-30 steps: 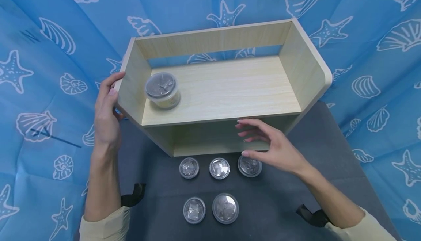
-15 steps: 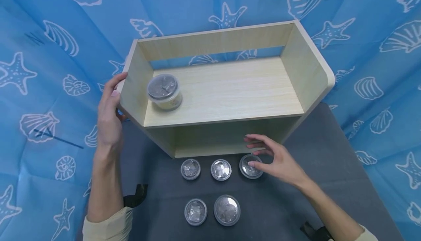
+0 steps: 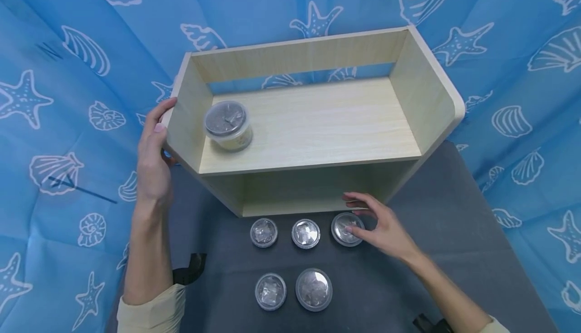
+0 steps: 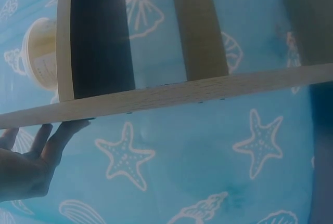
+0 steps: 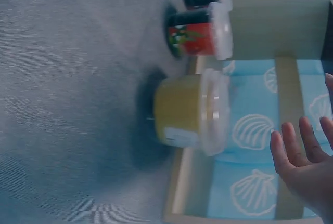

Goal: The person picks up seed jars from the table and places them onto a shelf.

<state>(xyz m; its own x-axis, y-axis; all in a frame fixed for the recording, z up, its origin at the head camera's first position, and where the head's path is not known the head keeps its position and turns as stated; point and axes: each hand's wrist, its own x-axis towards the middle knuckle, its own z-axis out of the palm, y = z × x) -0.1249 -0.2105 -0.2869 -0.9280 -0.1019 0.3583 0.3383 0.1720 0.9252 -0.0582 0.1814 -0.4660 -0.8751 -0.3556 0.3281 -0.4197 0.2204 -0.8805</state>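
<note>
Down at the front of the tabletop (image 3: 445,212), the right hand (image 3: 386,227) hovers with its fingers (image 3: 356,199) spread and loosely bent, holding nothing; the fingertips reach just over the lid of the rightmost jar (image 3: 347,229) in the back row. In the right wrist view that jar shows yellow contents under a clear lid, standing on the grey surface just in front of the shelf's lower opening. At nine o'clock from it stand two more jars, the middle jar (image 3: 305,233) and the left jar (image 3: 264,232), and at about seven o'clock sit a small front jar (image 3: 270,291) and a larger front jar (image 3: 313,289). The left hand (image 3: 154,161) rests with straight fingers against the outer left side panel of the wooden shelf (image 3: 317,121), the thumb at the panel's upper edge. On the upper board, close to that left panel, stands a jar with a clear lid (image 3: 227,125). Blue cloth printed with shells and starfish (image 3: 68,70) hangs behind and to both sides.
</note>
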